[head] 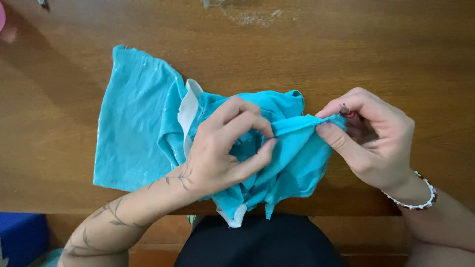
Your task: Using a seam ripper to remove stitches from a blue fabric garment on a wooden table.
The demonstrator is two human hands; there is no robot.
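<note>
A turquoise garment (pixel 138 128) with a white band (pixel 188 111) lies on a brown wooden table (pixel 396 54). Its right part is bunched up near the front edge. My left hand (pixel 225 148) grips the bunched cloth in the middle, thumb and fingers pinching a fold. My right hand (pixel 371 138) pinches the cloth's right edge between thumb and fingers, pulling it taut. A small dark and red thing shows at those fingertips; what it is cannot be told. A beaded bracelet (pixel 420 200) circles my right wrist.
A blue object (pixel 20 237) sits low at the left, below the table edge. Dark clothing (pixel 257 242) on my lap fills the bottom middle. Pale crumbs or dust (pixel 252 19) mark the far side of the table. A pink thing (pixel 2 17) peeks in at the top left.
</note>
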